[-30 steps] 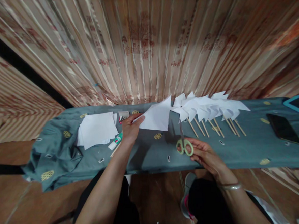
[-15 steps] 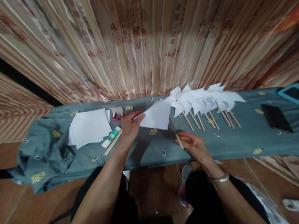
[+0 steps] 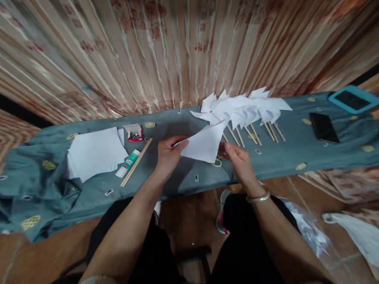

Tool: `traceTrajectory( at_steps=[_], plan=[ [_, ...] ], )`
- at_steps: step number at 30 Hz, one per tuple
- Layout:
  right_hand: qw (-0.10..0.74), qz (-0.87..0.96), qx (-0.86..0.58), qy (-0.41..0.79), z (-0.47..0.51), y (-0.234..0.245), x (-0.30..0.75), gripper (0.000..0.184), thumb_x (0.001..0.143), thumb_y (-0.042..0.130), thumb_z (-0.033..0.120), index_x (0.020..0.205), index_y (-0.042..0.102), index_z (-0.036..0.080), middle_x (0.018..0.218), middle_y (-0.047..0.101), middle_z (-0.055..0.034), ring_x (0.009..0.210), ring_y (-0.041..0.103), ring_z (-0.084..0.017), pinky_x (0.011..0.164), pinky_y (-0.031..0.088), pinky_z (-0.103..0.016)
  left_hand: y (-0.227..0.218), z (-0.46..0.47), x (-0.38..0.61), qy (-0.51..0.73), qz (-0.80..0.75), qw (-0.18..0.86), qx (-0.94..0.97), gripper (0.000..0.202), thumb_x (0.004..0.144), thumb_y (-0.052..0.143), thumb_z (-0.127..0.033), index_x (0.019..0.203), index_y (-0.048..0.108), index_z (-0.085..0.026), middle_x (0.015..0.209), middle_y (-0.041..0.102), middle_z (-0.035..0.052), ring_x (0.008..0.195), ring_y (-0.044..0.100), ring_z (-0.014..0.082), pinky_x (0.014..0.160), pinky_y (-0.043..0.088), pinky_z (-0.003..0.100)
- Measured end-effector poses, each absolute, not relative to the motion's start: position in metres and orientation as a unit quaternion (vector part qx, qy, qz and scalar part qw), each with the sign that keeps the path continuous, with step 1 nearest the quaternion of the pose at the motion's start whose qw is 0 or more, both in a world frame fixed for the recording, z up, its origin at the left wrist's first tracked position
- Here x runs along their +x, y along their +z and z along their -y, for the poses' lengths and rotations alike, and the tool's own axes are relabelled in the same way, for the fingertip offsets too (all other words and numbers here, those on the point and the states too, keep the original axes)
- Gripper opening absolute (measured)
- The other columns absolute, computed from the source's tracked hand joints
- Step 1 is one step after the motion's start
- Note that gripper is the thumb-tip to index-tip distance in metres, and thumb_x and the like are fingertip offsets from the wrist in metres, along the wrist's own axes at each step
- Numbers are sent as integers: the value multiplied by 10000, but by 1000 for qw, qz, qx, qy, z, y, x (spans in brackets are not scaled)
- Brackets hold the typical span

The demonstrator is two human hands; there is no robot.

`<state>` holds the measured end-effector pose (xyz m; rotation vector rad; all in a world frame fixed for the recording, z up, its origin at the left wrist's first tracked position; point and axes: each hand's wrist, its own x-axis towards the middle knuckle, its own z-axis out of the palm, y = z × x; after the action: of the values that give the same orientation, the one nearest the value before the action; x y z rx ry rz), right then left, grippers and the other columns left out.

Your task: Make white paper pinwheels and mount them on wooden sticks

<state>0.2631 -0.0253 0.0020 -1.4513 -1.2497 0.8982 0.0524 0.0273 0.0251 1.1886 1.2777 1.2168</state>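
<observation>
My left hand (image 3: pixel 168 153) pinches the left corner of a folded white paper triangle (image 3: pixel 205 142) and holds it above the grey-green cloth (image 3: pixel 179 181). My right hand (image 3: pixel 238 161) is closed under the paper's right edge; a bit of pale green scissors handle (image 3: pixel 217 162) shows by its fingers, mostly hidden behind the paper. Just beyond lies a row of white paper pinwheels (image 3: pixel 238 107) on wooden sticks.
To the left lie a stack of white paper squares (image 3: pixel 94 152), a glue stick (image 3: pixel 128 163), a wooden stick (image 3: pixel 136 162) and a small red box of pins (image 3: pixel 134 133). A black phone (image 3: pixel 323 127) and a blue-cased device (image 3: pixel 354 99) rest at the right. A striped curtain hangs behind.
My right hand picked the scissors up off the cloth and brought them up to the paper's right edge. My left hand kept its grip on the paper. The view tilted down.
</observation>
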Motion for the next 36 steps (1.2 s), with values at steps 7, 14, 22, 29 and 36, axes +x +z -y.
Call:
traceTrajectory(
  at_steps=[7, 14, 22, 29, 36],
  plan=[
    [583, 323, -515, 539, 18, 7, 236, 425, 562, 866, 428, 881, 725, 184, 878, 777, -46, 767, 696, -211, 755, 554, -346, 23, -18, 69, 479, -517, 493, 510, 146, 646, 736, -279, 741, 775, -175, 750, 745, 37, 711, 649, 201, 663, 466, 280],
    [593, 319, -532, 513, 12, 3, 232, 466, 502, 886, 427, 863, 714, 189, 819, 770, -27, 697, 678, -194, 702, 559, -342, 23, -18, 68, 481, -515, 487, 516, 150, 656, 726, -288, 746, 781, -181, 744, 744, 33, 692, 641, 191, 640, 458, 270],
    [361, 638, -649, 205, 20, -8, 261, 305, 902, 516, 416, 1021, 713, 216, 1042, 741, -102, 988, 672, -265, 932, 498, -408, 29, -33, 41, 559, -518, 493, 420, 289, 578, 806, -349, 791, 783, -155, 699, 724, 24, 625, 618, 173, 633, 467, 288],
    [222, 748, -624, 37, 34, -23, 262, 323, 934, 451, 276, 1132, 666, 139, 1128, 692, -190, 1050, 636, -322, 933, 495, -454, 31, -39, 19, 603, -515, 464, 396, 265, 559, 816, -326, 776, 788, -175, 711, 731, 7, 641, 623, 167, 652, 470, 288],
    [218, 726, -649, 68, 22, -25, 272, 332, 837, 577, 245, 1150, 667, 179, 989, 749, -146, 928, 687, -286, 846, 523, -397, 37, -38, 6, 610, -517, 446, 402, 257, 538, 818, -300, 766, 793, -183, 740, 745, 16, 721, 648, 186, 707, 478, 289]
  ],
)
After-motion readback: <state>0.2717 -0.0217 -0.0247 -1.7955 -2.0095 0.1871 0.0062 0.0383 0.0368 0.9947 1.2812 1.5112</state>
